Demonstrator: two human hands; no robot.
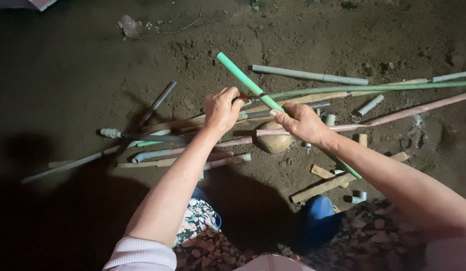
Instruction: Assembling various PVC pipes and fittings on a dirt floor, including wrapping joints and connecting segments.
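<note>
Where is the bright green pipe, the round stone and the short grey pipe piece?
bright green pipe (238, 74), head view, upper shaft.
round stone (274, 144), head view, its lit top.
short grey pipe piece (369, 105), head view, mid-length.

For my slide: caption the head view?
Both hands, left hand and right hand, hold a green pipe above scattered pipes on dirt ground.

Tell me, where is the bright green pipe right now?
In the head view the bright green pipe runs diagonally through the centre, gripped by the right hand, with the left hand beside it, above scattered pipes.
</note>
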